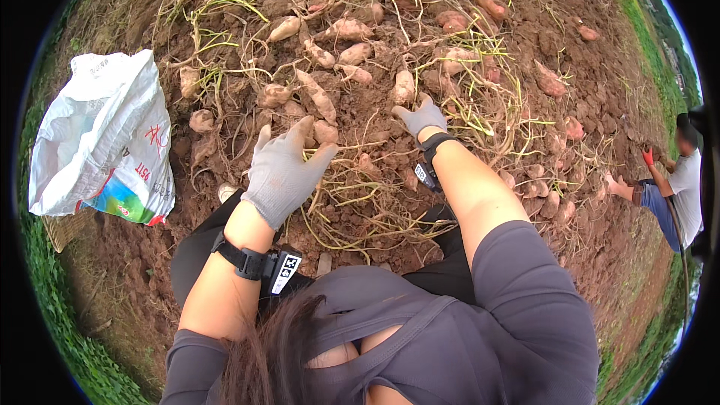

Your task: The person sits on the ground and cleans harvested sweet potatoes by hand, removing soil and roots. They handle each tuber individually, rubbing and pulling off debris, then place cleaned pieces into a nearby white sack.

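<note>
Both of my hands wear thin grey gloves over dug-up sweet potatoes. My left hand (286, 173) is spread, its fingers apart, beside a small sweet potato (325, 133); whether a fingertip touches it I cannot tell. Just beyond lie a long sweet potato (318, 97) and a stubby one (274, 95). My right hand (426, 118), thumb and fingers apart, is just short of an upright pale sweet potato (404, 88) and holds nothing visible. Green-yellow vine stems (475, 118) lie to its right. Cut vines and roots (360, 219) tangle between my forearms.
A white woven plastic sack (135, 140), its mouth open, stands on the left by the edge of a wicker basket (63, 230). More sweet potatoes (344, 29) and vines cover the brown soil ahead. At far right, a person (683, 185) with a red glove works near a sweet potato heap (548, 197).
</note>
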`<state>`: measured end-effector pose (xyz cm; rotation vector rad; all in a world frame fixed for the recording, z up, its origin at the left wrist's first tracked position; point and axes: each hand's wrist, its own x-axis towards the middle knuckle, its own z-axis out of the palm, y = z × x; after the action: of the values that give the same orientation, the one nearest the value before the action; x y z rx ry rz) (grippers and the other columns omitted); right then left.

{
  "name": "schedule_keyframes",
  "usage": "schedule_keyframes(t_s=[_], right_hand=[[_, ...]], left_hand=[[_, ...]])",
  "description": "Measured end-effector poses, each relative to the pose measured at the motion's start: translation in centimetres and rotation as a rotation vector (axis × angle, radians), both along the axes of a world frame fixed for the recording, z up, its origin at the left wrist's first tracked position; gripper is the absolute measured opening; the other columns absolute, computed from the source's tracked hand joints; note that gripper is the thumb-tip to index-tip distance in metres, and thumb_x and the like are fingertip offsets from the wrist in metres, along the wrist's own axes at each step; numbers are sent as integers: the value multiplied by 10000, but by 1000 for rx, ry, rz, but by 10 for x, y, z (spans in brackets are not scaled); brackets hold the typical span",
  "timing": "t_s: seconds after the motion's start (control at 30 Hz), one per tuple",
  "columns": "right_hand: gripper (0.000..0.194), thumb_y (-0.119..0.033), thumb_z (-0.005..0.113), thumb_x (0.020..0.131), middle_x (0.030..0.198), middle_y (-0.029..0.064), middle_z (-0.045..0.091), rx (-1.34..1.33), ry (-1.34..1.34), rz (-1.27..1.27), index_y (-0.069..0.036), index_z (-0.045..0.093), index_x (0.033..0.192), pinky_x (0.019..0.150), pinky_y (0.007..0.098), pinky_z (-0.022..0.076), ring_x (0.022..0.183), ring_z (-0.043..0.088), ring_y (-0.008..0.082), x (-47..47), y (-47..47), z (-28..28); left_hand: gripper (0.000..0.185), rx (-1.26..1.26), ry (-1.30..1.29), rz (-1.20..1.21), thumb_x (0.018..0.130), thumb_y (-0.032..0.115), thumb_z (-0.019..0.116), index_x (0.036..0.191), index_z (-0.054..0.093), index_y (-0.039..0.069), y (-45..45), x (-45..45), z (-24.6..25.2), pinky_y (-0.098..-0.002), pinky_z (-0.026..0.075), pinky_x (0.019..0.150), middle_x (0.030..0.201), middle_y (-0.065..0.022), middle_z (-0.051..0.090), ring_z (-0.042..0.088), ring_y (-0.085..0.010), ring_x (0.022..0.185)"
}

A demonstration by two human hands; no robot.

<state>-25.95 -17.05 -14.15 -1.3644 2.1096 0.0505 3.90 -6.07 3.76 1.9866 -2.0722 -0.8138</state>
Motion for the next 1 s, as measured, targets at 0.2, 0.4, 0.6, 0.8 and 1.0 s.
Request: schedule_keyframes(t_s=[0.2,0.4,0.6,0.8,1.0], right_hand=[[1023,-576,772,857,1581,210,386,134,138,127,-205,246,1652,1040,464,549,1329,590,366,41,-41,-5],[939,-437,755,910,1561,206,456,239,134,36,-245,227,1662,1035,467,555,1302,613,359,27,-73,-40],[896,-378,747,833,1320,197,690,24,-177,78,-201,370,1626,1013,408,534,1175,685,334,-23,-59,-48],[783,-258,791,839,1347,113,672,117,-729,-17,-105,471,1537,814,310,569,929,678,195,-71,-8,18],[435,-171,686,981,1209,97,734,330,-1164,-390,-19,600,1379,916,360,587,1119,705,270,-93,41,145]], left_hand=[[632,85,46,-12,969,467,672,1425,577,40,3,-1,-11,-481,306,1224,1118,-159,750,703,-332,1115],[575,50,49,-109,947,400,721,1374,606,33,4,-8,-16,-502,317,1224,1018,-129,756,723,-316,1018],[544,49,86,-157,925,326,750,1372,624,41,8,-12,-12,-521,342,1225,1008,-135,758,725,-326,1017],[612,19,116,-196,925,392,736,1410,592,48,15,-16,-9,-503,382,1196,1088,-156,759,712,-347,1067],[752,-128,99,-250,873,425,784,1480,522,67,24,-28,-7,-481,477,1104,1243,-221,694,658,-413,1170]])
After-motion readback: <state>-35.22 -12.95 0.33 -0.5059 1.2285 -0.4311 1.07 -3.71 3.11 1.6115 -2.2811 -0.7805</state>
